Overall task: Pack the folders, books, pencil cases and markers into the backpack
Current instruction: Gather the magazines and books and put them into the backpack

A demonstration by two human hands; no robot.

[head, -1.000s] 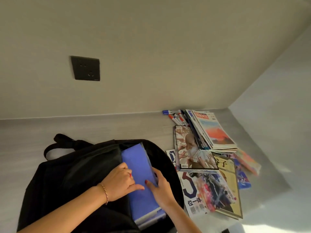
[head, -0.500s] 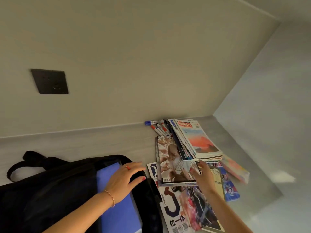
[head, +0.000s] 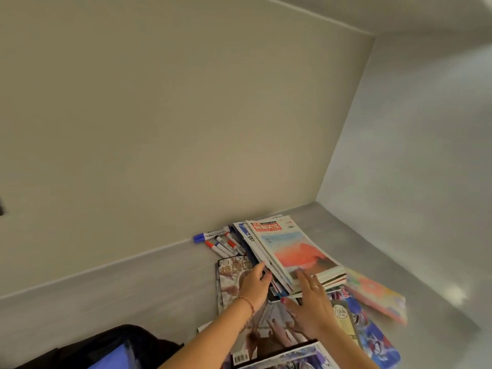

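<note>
The backpack (head: 111,350) at seven o'clock is black, with a blue folder (head: 114,356) showing inside. The markers (head: 218,242) are white with blue and red caps. The top magazine (head: 290,249) carries a red title block over pale blue sky and an orange-red mountain. The counter (head: 133,294) is streaked grey; the wall (head: 186,115) is beige. At four o'clock lies a pencil case (head: 378,296) patterned in pink, orange and yellow.

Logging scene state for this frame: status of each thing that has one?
backpack: open, blue folder inside
left hand: fingers at the book stack's left edge, grip unclear
right hand: open, fingers on the book stack
markers: capped, lying by the wall
pencil case: lying flat, untouched
</note>
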